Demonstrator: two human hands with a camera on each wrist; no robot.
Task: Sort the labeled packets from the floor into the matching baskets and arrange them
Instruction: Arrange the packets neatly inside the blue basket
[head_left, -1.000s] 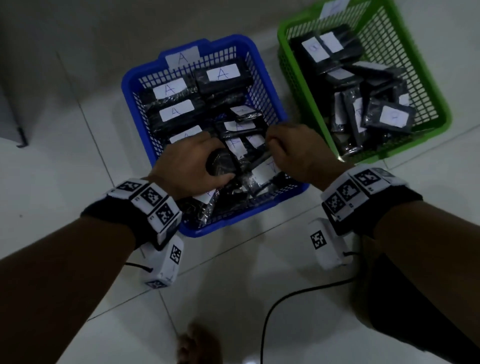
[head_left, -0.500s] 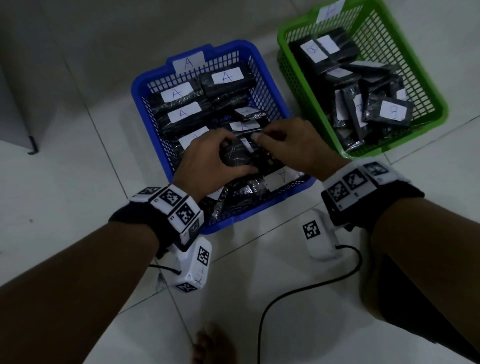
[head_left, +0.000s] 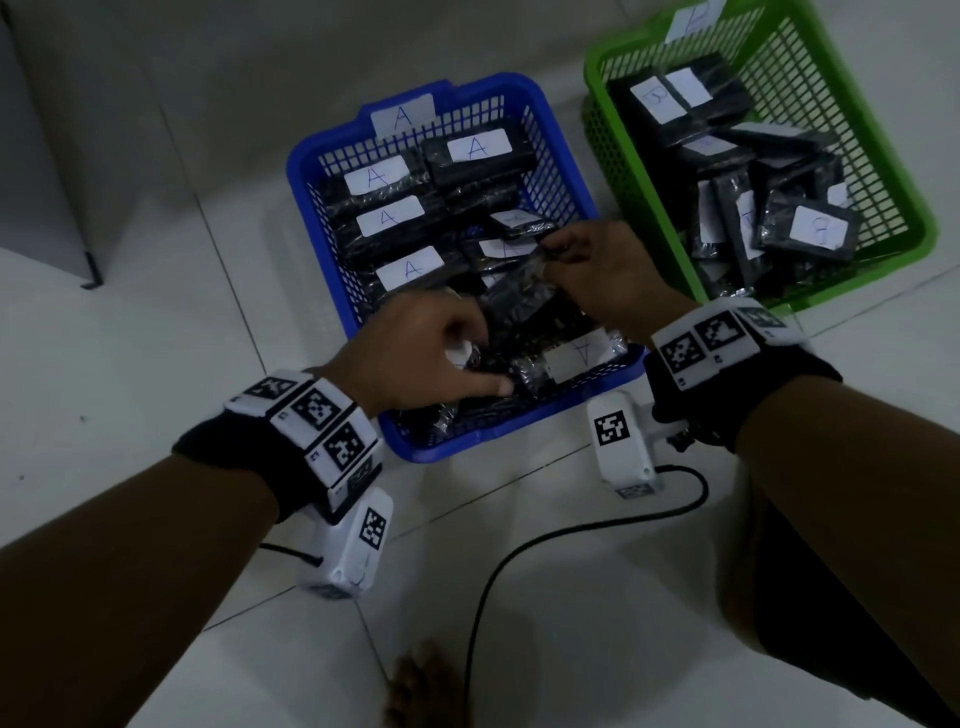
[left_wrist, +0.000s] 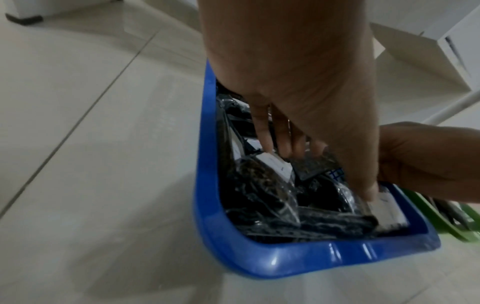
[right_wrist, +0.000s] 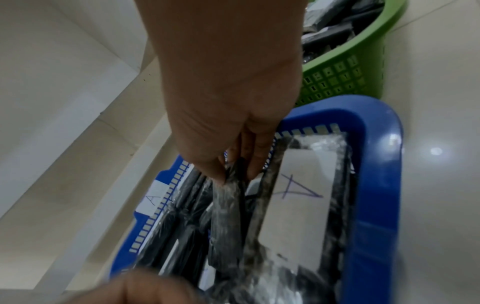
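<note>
A blue basket (head_left: 493, 436) (left_wrist: 285, 259) (right_wrist: 376, 185) tagged A holds several black wrapped packets with white A labels. My right hand (head_left: 545, 260) (right_wrist: 236, 176) pinches the far end of one black packet (head_left: 519, 301) (right_wrist: 226, 205) over the basket's middle. My left hand (head_left: 478, 364) (left_wrist: 327, 172) reaches into the near end, fingers and thumb curled round the packet's near end (left_wrist: 311, 166). The thumb touches an A-labelled packet (head_left: 576, 356) (left_wrist: 389, 216) (right_wrist: 298, 195) in the near right corner. A green basket (head_left: 602, 52) (right_wrist: 337, 78) of B packets stands to the right.
A black cable (head_left: 519, 551) loops over the white tiled floor in front of the blue basket. A bare foot (head_left: 421, 686) shows at the bottom edge. A grey cabinet (head_left: 41, 156) stands at the far left, and white furniture (left_wrist: 454, 41) lies beyond the baskets.
The hands have moved apart along the packet: my left hand drew back to the basket's near end, and my right hand shifted toward the far side.
</note>
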